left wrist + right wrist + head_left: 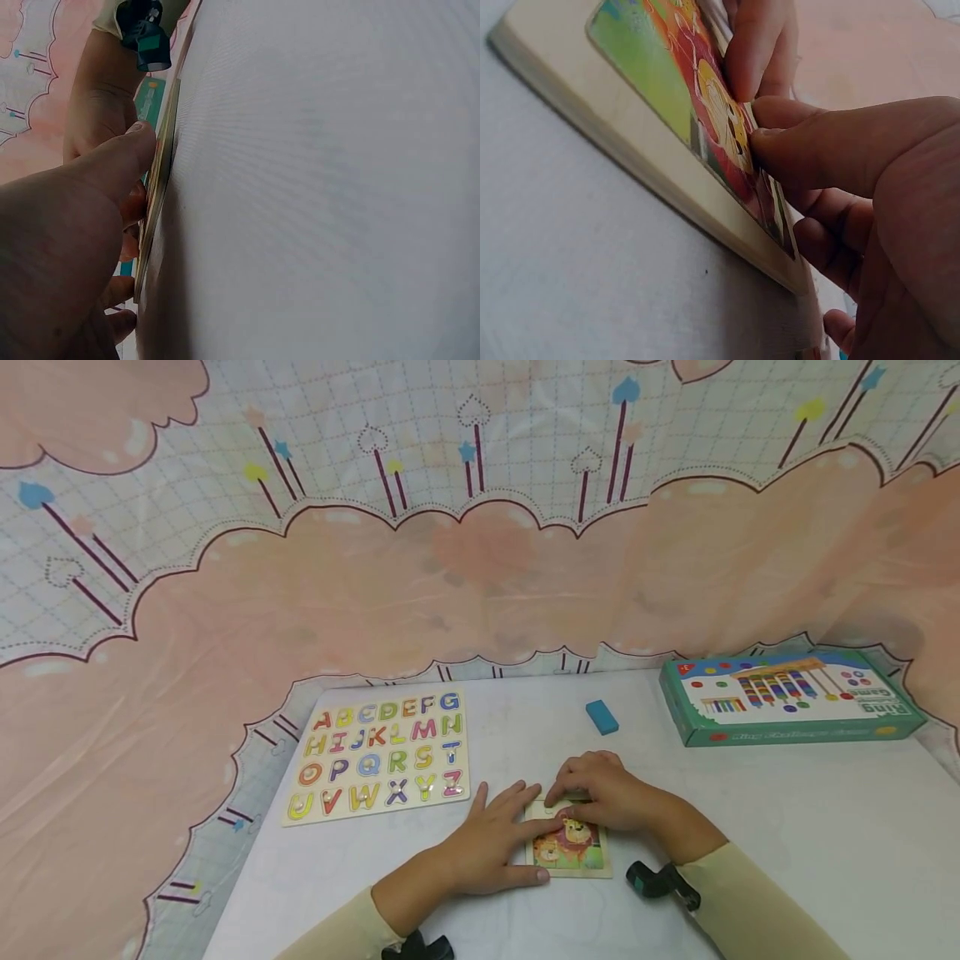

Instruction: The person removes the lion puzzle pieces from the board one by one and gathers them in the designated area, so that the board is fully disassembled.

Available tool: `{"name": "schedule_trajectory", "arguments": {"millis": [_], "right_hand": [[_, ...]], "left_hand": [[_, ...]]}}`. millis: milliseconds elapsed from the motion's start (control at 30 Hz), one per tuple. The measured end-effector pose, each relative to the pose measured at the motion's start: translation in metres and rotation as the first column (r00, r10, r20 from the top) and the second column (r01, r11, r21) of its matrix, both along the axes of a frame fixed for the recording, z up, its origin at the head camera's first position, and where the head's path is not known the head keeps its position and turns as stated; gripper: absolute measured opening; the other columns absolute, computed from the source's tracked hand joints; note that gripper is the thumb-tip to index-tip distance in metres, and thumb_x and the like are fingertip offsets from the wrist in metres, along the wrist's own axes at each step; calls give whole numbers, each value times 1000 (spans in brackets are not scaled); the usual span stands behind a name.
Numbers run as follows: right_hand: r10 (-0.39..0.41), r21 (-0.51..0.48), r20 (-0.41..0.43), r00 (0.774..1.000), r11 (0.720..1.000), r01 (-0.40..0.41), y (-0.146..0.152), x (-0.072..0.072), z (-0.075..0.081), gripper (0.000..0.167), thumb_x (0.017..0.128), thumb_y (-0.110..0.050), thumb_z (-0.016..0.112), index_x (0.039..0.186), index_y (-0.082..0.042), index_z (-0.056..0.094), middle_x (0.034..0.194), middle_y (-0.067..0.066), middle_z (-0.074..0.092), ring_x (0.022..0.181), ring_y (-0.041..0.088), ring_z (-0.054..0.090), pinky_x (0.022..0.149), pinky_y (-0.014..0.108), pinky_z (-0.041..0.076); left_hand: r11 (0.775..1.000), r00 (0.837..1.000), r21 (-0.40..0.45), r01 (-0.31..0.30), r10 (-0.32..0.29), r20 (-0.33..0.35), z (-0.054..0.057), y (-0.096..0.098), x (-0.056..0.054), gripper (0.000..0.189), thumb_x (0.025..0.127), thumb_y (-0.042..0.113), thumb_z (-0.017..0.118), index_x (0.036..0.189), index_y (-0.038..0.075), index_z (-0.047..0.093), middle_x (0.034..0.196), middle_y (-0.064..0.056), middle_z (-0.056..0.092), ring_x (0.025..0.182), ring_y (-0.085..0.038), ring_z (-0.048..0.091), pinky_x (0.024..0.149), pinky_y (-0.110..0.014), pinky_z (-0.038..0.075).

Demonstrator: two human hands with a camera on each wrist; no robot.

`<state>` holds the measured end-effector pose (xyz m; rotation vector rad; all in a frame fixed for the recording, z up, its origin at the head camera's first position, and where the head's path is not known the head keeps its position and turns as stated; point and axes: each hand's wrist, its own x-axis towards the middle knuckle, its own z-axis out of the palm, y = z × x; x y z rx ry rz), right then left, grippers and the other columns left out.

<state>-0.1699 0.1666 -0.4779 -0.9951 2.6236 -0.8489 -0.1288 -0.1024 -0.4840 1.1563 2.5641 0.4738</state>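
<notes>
Pale wood frames the small picture puzzle (588, 858), which lies on the white worktop (787, 810) between the two hands. A push from the far side could slide it across the smooth surface if the bracing thumb slackened, and prying unevenly at the top might tilt the board or dislodge part of the picture, should that be loose; crossed fingertips could also block each other. The left hand (491, 843) is well open, fingers spread, index finger on the picture, thumb along the near edge. The right hand (606, 792) is mostly closed, thumb and bent fingers pinching at the puzzle's far edge; whether they grip a separate piece cannot be told.
</notes>
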Motion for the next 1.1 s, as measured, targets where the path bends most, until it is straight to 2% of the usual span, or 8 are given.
{"name": "schedule_trajectory", "arguments": {"millis": [400, 767, 1100], "right_hand": [[-10, -6, -23, 1000, 1000, 10, -3, 1, -6, 21, 98, -16, 78, 110, -34, 79, 110, -15, 63, 117, 21, 54, 112, 68, 27], [-31, -31, 53, 998, 999, 32, -6, 3, -2, 23, 96, -9, 78, 105, -30, 79, 110, -15, 62, 118, 22, 52, 112, 67, 24], [-27, -54, 76, 997, 998, 31, -5, 2, -4, 22, 95, -10, 80, 103, -30, 79, 112, -15, 62, 118, 21, 51, 112, 66, 24]], "left_hand": [[1000, 1000, 0, 14, -14, -25, -6, -1, -1, 69, 100, 70, 58, 163, 46, 41, 178, -3, 17, 165, -27, 9, 122, -77, 2], [1000, 999, -6, 21, -21, -28, -7, -1, 0, 69, 101, 70, 56, 163, 46, 41, 178, -3, 18, 165, -28, 10, 121, -77, 3], [999, 998, -16, 31, -32, -49, -7, -1, 0, 69, 101, 70, 56, 164, 46, 40, 179, -3, 17, 165, -29, 10, 120, -79, 5]]}}
